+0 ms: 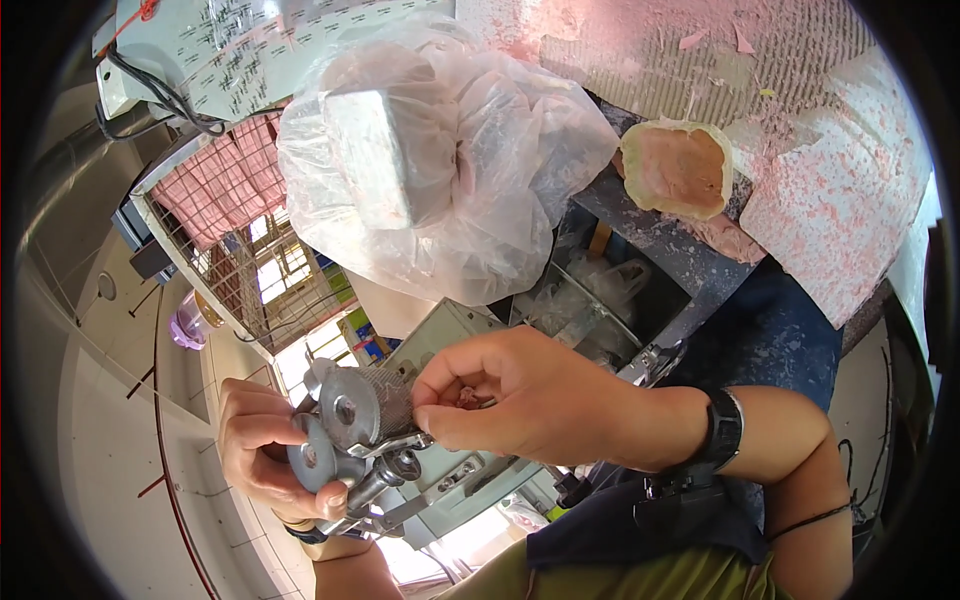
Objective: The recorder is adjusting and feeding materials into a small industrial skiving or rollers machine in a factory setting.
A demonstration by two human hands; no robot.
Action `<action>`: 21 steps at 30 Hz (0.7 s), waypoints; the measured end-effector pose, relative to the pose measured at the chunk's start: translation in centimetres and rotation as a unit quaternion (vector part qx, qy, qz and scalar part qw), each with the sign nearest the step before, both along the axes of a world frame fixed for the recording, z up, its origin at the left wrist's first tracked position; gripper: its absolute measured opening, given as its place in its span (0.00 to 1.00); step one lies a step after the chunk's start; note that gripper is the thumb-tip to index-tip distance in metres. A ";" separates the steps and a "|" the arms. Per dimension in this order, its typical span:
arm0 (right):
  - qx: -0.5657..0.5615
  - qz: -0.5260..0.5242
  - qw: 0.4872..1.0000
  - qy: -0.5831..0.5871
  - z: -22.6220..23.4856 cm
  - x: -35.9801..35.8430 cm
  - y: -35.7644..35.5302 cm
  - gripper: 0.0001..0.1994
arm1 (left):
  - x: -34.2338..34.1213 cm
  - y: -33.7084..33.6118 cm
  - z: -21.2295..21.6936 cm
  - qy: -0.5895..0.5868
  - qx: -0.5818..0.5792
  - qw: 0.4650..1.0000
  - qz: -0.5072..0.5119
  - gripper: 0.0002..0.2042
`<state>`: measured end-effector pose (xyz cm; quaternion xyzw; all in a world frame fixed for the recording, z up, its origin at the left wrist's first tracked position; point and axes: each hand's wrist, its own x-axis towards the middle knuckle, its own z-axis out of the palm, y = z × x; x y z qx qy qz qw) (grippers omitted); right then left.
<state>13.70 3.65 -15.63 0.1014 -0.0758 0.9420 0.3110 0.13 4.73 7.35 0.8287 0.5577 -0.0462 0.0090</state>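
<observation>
In my left hand (pixel 250 445) is a metal roller device, gripped from its left side with fingers and thumb wrapped round it. It has a drum with a mesh-like surface (pixel 393 400), round grey end discs (pixel 349 408) and metal arms (pixel 440 487). My right hand (pixel 530 395), a dark watch on its wrist, is closed with thumb and fingertips at the drum's right edge. A small pinkish lump (pixel 468 398) shows inside its curled fingers. Whether the fingertips pinch anything else is hidden.
A large translucent plastic bag (pixel 490 190) covers a pale block ahead. To its right sits a shallow yellowish-rimmed dish (pixel 727 165) near pink-dusted cardboard (pixel 860 190). Below the bag an open compartment (pixel 655 290) holds plastic bags. A wire rack (pixel 220 260) with pink cloth stands left.
</observation>
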 end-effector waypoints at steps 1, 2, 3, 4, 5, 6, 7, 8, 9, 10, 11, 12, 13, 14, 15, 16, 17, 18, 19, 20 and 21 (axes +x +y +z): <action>-0.005 0.011 1.000 0.007 0.0 -0.1 -0.1 0.09 | 0.0 0.0 0.0 0.000 -0.002 1.000 -0.001 0.34; -0.016 0.022 0.999 0.022 0.0 -0.1 -0.2 0.09 | 0.0 0.0 0.0 -0.001 0.002 1.000 0.000 0.34; -0.007 0.013 1.000 0.005 -0.2 -0.2 -0.3 0.08 | 0.0 0.0 0.0 0.001 0.003 1.000 0.000 0.34; -0.004 0.005 1.000 -0.003 -0.5 0.0 -0.3 0.07 | 0.0 -0.1 -0.1 0.002 0.004 1.000 -0.005 0.34; -0.003 -0.003 1.000 -0.001 -0.7 0.1 -0.3 0.07 | 0.0 -0.1 -0.1 0.000 0.009 1.000 0.001 0.34; -0.014 0.009 1.000 -0.020 -1.2 0.3 -0.3 0.06 | 0.0 -0.2 -0.2 -0.001 0.013 1.000 0.003 0.34; -0.029 0.023 0.999 -0.030 -1.6 0.6 -0.3 0.05 | 0.1 -0.3 -0.3 -0.002 0.015 1.000 0.001 0.34; -0.045 0.052 0.996 -0.059 -1.7 0.5 -0.4 0.04 | 0.1 -0.3 -0.4 -0.006 0.024 1.000 0.008 0.35; -0.082 0.004 0.997 0.010 -1.7 0.4 -0.5 0.03 | 0.2 -0.4 -0.6 -0.009 0.030 0.999 0.009 0.35; -0.121 -0.030 0.990 0.060 -1.6 0.3 -0.6 0.02 | 0.2 -0.5 -0.7 -0.006 0.035 0.999 0.016 0.35; -0.157 -0.028 0.983 0.086 -1.2 0.0 -0.8 0.01 | 0.3 -0.5 -0.7 -0.010 0.036 0.999 0.016 0.35; -0.158 -0.038 0.974 0.159 -1.1 0.0 -1.0 0.01 | 0.4 -0.5 -0.7 -0.008 0.037 0.999 0.022 0.35; -0.153 -0.013 0.966 0.206 -0.9 0.1 -1.3 0.01 | 0.4 -0.5 -0.7 -0.002 0.035 0.999 0.018 0.36; -0.152 -0.004 0.952 0.265 -0.8 0.0 -1.5 0.02 | 0.5 -0.4 -0.7 -0.006 0.036 0.999 0.025 0.36; -0.108 -0.022 0.975 0.193 -0.9 0.1 -1.6 0.02 | 0.5 -0.4 -0.7 -0.007 0.033 0.999 0.022 0.36; -0.069 -0.055 0.987 0.132 -1.2 0.3 -1.7 0.02 | 0.5 -0.4 -0.7 -0.008 0.031 0.999 0.019 0.36; -0.033 -0.101 0.991 0.078 -1.6 0.5 -1.7 0.03 | 0.4 -0.4 -0.7 -0.009 0.035 0.999 0.020 0.36; 0.010 -0.146 0.989 -0.033 -2.4 0.9 -1.6 0.03 | 0.4 -0.4 -0.8 -0.011 0.039 0.999 0.020 0.36; 0.049 -0.200 0.969 -0.135 -3.5 1.4 -1.5 0.03 | 0.4 -0.5 -0.8 -0.007 0.040 0.999 0.020 0.36; 0.088 -0.239 0.938 -0.237 -4.5 1.7 -1.2 0.03 | 0.3 -0.5 -0.9 -0.015 0.043 0.999 0.022 0.36; 0.041 -0.289 0.917 -0.273 -5.4 1.7 -1.0 0.04 | 0.3 -0.5 -0.9 -0.019 0.044 0.999 0.022 0.36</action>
